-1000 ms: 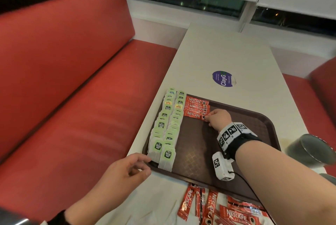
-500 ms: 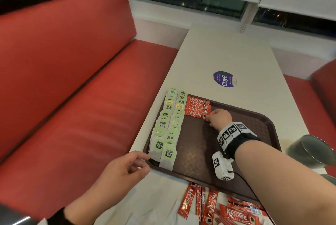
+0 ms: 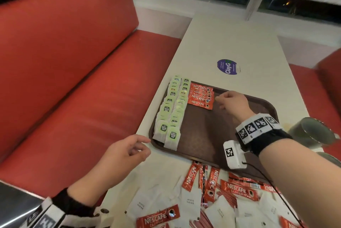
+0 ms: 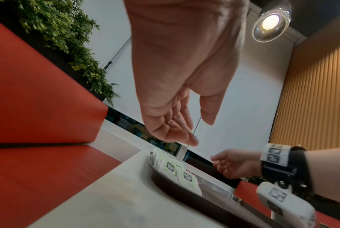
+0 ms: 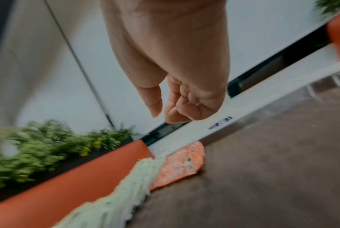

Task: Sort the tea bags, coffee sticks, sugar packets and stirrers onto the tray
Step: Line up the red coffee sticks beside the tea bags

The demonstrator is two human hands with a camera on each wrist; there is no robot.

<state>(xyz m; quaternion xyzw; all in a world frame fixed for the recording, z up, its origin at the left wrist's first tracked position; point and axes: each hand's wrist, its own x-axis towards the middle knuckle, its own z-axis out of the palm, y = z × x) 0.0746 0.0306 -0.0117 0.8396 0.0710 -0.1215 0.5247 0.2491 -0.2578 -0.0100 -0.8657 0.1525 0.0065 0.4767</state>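
Lifting off the placed coffee sticks (image 3: 201, 96), the right hand (image 3: 232, 104) is now sitting just to their right and above the tray floor, where a second ago its fingertips were pressing on the stack's near edge. Those sticks are lying overlapped in a short column on the far-left part of the brown tray (image 3: 206, 141), touching the two rows of green tea bags (image 3: 170, 115) that are running down the tray's left side. Nothing is being held: the right hand's fingers are curling loosely over an empty palm, and the left hand (image 3: 125, 152) is hovering relaxed and empty just off the tray's near-left corner, fingers apart.

More coffee sticks (image 3: 238, 189) and white sugar packets (image 3: 190, 202) are lying mixed on the table (image 3: 230, 43) in front of the tray; no stirrers are showing.

To do this step well, the person is likely best off drawing one red stick from the pile at a time, pinching it by an end so the sugar packets are not dragged along, then laying it parallel below the last stick, keeping the column tight so the bare right part of the tray is being saved for sugar and stirrers.
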